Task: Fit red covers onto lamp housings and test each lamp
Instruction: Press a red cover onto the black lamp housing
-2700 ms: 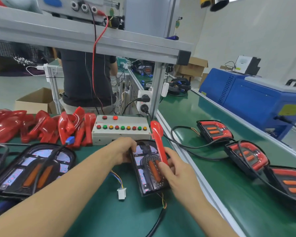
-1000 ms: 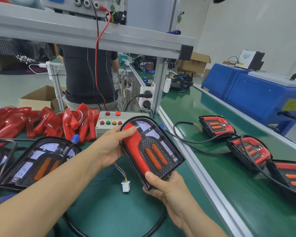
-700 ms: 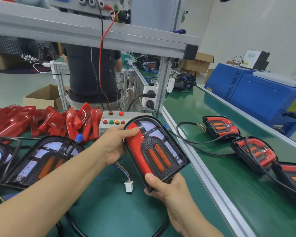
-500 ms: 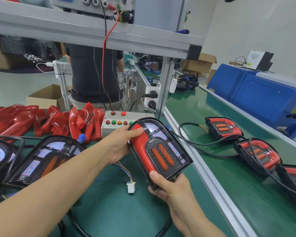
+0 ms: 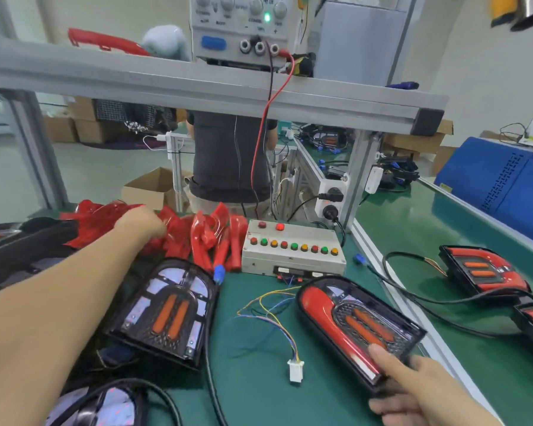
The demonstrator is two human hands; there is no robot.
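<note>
**Right hand on the covered lamp, left hand in the cover pile**

The lamp housing (image 5: 360, 330) with a red cover (image 5: 330, 321) along its left side lies tilted on the green surface (image 5: 253, 395), near its right edge. Your right hand (image 5: 413, 392) grips its near corner, thumb on top by the orange strips, fingers curled underneath. Its coloured wires trail left to a white connector (image 5: 295, 368) lying loose on the surface.

Left of that, an uncovered housing (image 5: 163, 312) lies flat, with a blue plug (image 5: 219, 272) at its far corner. Behind it sits the pile of red covers (image 5: 203, 238), and just right of the pile the white button box (image 5: 293, 250) with one red light lit on top.

Your left arm reaches across the uncovered housing, and your left hand (image 5: 142, 224) rests on the pile; it is blurred, so you cannot tell whether the fingers hold a cover.

Past the aluminium rail, the green conveyor (image 5: 413, 229) carries finished lamps (image 5: 480, 273) with black cables. A power supply (image 5: 243, 29) with a green light stands on the overhead beam, and a red lead drops from it. A person in a dark shirt (image 5: 228, 161) stands behind the frame, and a blue machine (image 5: 505, 179) sits at far right.

Another housing at the bottom left is cut off by the frame edge
</note>
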